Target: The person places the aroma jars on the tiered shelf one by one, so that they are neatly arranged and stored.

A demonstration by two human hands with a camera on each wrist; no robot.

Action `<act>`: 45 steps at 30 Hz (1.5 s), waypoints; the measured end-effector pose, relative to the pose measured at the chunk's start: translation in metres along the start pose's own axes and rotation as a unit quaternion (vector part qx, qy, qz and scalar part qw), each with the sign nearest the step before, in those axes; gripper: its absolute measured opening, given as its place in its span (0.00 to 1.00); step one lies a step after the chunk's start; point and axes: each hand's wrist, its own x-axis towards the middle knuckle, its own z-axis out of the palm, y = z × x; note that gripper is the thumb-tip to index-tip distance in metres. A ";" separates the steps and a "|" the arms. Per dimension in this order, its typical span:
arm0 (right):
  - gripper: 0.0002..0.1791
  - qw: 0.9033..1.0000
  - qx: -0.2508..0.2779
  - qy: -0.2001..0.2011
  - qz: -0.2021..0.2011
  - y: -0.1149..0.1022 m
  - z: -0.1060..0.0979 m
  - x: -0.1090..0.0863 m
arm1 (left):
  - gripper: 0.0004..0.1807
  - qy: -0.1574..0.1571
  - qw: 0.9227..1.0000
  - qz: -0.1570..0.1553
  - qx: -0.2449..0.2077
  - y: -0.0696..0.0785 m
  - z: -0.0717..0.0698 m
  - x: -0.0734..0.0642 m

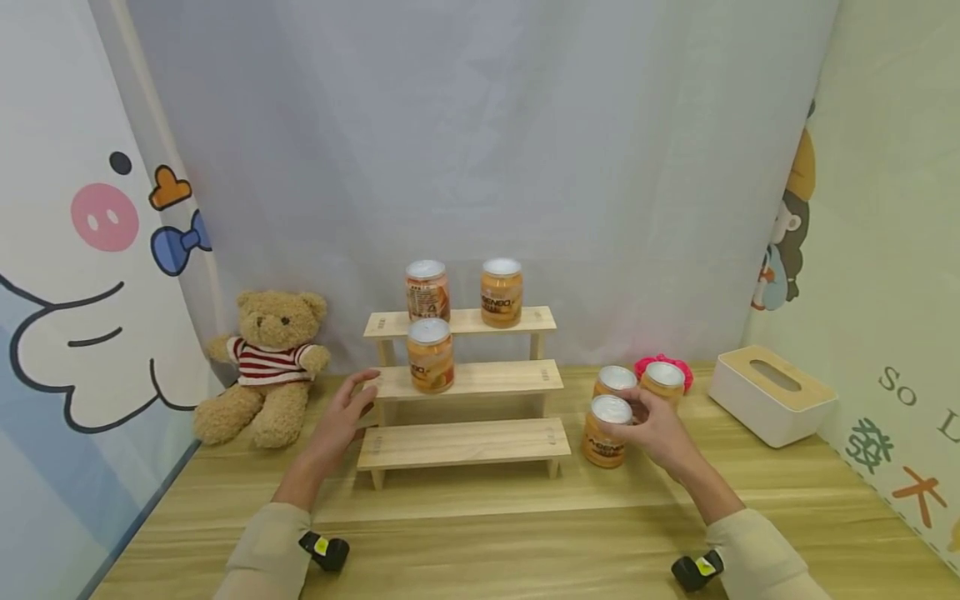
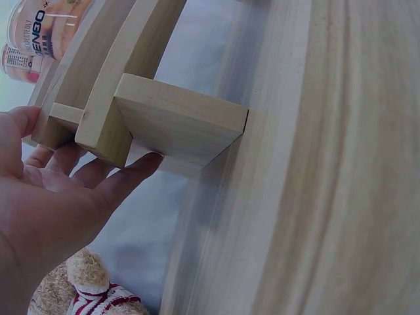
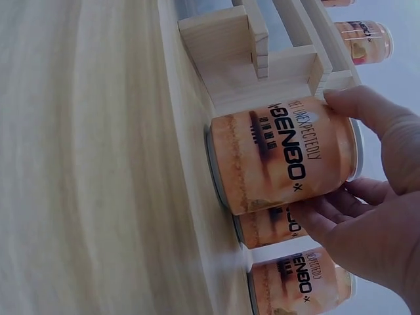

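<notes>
A three-step wooden shelf [image 1: 480,443] stands on the table. My left hand [image 1: 339,427] holds its left end, thumb at the board's edge and fingers at the side and below in the left wrist view. To the right of the shelf, my right hand [image 1: 663,433] grips an orange can [image 3: 282,157] with a silver lid, thumb on one side and fingers on the other. Right behind it are a second can [image 1: 617,377] and a third can [image 1: 664,379]. On the shelf, one can [image 1: 431,362] sits on the middle step; two cans [image 1: 502,300] are on the top step.
A teddy bear [image 1: 272,367] in a striped shirt sits left of the shelf. At the right stands a white tissue box [image 1: 765,400] with a wooden top. Something bright pink [image 1: 684,371] lies behind the right-hand cans. A grey curtain [image 1: 480,167] closes off the back.
</notes>
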 end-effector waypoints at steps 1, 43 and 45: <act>0.32 1.000 -0.002 -0.001 0.001 0.001 0.000 0.000 | 0.30 0.001 1.000 -0.001 0.001 0.000 0.000 0.000; 0.32 0.999 -0.019 -0.009 -0.027 -0.044 0.000 -0.009 | 0.30 0.002 1.000 0.006 0.001 -0.001 0.000 0.002; 0.32 0.999 -0.020 -0.021 -0.031 -0.051 0.002 -0.008 | 0.30 0.001 1.000 0.005 0.001 -0.001 0.000 0.002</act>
